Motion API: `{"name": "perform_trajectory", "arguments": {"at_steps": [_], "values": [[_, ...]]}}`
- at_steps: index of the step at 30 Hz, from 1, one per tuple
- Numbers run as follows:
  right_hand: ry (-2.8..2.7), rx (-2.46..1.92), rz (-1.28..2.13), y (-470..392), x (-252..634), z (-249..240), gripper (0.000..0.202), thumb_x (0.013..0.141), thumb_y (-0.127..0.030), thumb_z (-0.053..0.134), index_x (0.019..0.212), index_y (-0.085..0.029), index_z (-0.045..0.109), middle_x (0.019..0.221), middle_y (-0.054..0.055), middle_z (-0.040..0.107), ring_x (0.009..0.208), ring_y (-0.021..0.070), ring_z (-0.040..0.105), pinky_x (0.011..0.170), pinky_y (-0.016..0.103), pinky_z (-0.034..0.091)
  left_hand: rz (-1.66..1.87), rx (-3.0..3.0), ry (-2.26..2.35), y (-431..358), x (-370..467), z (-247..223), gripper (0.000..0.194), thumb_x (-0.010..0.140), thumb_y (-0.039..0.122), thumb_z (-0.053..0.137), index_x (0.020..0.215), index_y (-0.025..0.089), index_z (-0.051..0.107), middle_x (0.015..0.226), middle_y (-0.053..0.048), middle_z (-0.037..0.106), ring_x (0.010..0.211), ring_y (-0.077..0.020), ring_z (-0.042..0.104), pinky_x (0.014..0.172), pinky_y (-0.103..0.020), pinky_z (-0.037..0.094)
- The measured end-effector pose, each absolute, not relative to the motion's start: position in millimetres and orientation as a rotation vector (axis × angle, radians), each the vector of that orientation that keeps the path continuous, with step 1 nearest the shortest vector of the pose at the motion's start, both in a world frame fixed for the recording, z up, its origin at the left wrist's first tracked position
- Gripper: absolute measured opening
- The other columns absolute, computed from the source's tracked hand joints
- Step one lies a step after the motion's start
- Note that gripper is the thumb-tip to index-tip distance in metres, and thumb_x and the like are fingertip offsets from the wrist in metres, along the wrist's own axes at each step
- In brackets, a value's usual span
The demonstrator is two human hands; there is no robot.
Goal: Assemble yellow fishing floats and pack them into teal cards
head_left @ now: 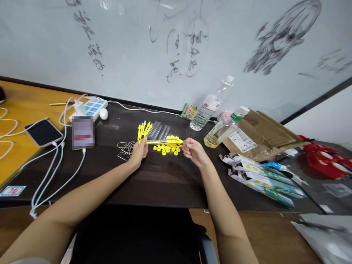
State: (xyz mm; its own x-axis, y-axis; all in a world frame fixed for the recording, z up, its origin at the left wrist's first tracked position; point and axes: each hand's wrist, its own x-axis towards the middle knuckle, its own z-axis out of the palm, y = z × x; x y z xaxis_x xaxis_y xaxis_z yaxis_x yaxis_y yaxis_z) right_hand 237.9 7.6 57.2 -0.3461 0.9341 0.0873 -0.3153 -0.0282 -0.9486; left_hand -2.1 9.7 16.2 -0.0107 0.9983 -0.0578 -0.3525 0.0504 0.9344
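My left hand [139, 151] is closed around the left end of a clear tube with a yellow rod inside [161, 142], held level above the table. A yellow end piece shows on the tube's right end, close to my right hand [194, 151]. The right fingers are pinched together; what they hold is too small to make out. Behind the tube lie several yellow rods [143, 129] and several empty clear tubes [159, 130]. Small yellow ring-shaped caps [167, 148] are scattered just below the held tube. A tangle of thin metal wire hooks [125, 150] lies left of my left hand.
A water bottle [206, 110] and a bottle of yellowish liquid [225, 128] stand at the back right, beside a cardboard package [261, 132]. Opened slim boxes [261, 178] lie at right. Leftward are a power strip [92, 108], a phone [44, 132] and white cables [52, 172].
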Motion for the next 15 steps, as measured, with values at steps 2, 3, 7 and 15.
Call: {"name": "perform_trajectory", "arguments": {"at_steps": [2, 3, 7, 15], "values": [[-1.208, -0.74, 1.605, 7.5, 237.7, 56.9, 0.018, 0.07, -0.023, 0.068, 0.072, -0.019, 0.051, 0.057, -0.006, 0.038, 0.047, 0.005, 0.028, 0.038, 0.015, 0.015, 1.317, 0.904, 0.971, 9.1, -1.7, 16.9, 0.044, 0.081, 0.048, 0.054, 0.06, 0.021, 0.026, 0.043, 0.012, 0.021, 0.033, -0.0024, 0.016, 0.034, -0.017, 0.008], [-1.202, -0.738, 1.613, 7.5, 237.5, 56.5, 0.018, 0.07, -0.022, 0.068, 0.072, -0.018, 0.051, 0.058, -0.006, 0.038, 0.047, 0.005, 0.028, 0.038, 0.015, 0.015, 1.306, 0.908, 0.966, 8.8, -1.5, 17.0, 0.045, 0.081, 0.049, 0.054, 0.06, 0.021, 0.026, 0.042, 0.011, 0.02, 0.033, -0.0023, 0.015, 0.034, -0.017, 0.008], [-1.203, -0.738, 1.657, 7.3, 236.3, 55.1, 0.018, 0.07, -0.023, 0.068, 0.074, -0.018, 0.051, 0.058, -0.006, 0.038, 0.047, 0.0048, 0.028, 0.038, 0.015, 0.016, 1.263, 0.916, 0.939, 9.1, -1.3, 15.4, 0.048, 0.081, 0.051, 0.054, 0.057, 0.021, 0.026, 0.042, 0.011, 0.02, 0.033, -0.0021, 0.016, 0.034, -0.017, 0.008], [-1.19, -0.709, 1.723, 5.9, 234.6, 55.1, 0.02, 0.069, -0.025, 0.068, 0.074, -0.018, 0.049, 0.057, -0.006, 0.038, 0.047, 0.0048, 0.028, 0.037, 0.014, 0.015, 1.236, 0.912, 0.953, 9.2, -1.5, 16.0, 0.049, 0.08, 0.051, 0.055, 0.057, 0.021, 0.024, 0.042, 0.011, 0.019, 0.033, -0.0021, 0.015, 0.034, -0.017, 0.008]]}}
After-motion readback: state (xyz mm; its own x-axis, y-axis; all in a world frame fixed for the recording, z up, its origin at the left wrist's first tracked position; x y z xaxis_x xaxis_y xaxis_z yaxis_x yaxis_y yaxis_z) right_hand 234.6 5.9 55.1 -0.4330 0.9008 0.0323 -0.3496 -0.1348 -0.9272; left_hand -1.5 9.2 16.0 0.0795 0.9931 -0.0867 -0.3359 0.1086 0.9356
